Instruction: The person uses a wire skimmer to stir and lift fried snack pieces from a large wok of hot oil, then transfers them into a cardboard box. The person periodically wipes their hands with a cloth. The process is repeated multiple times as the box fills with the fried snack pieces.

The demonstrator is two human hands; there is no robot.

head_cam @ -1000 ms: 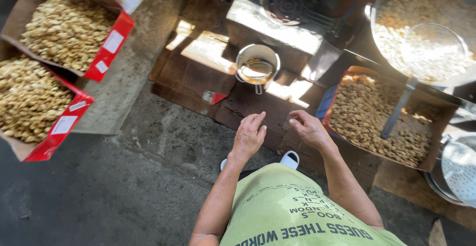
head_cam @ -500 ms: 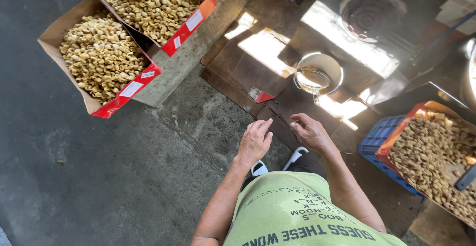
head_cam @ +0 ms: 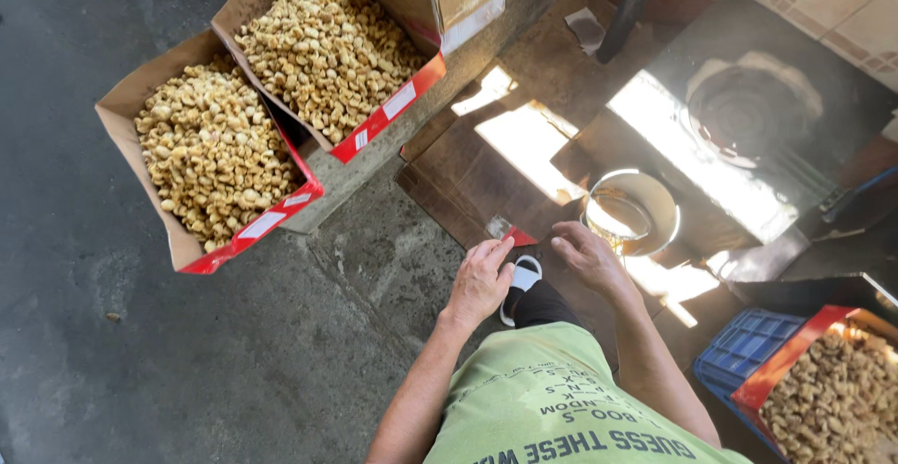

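Both your left hand (head_cam: 479, 282) and right hand (head_cam: 587, 256) hover loosely open and empty at frame centre, above the flattened brown cardboard sheet (head_cam: 468, 179). Nearest is the small red-edged packet (head_cam: 505, 231), just beyond your left fingertips; pinch it by its edge, clear of the round metal pot (head_cam: 633, 211) to its right.

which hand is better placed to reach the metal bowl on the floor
Right, probably. The right hand hovers just beside the metal bowl, nearly at its rim. The left hand sits farther away, over the concrete floor, empty.
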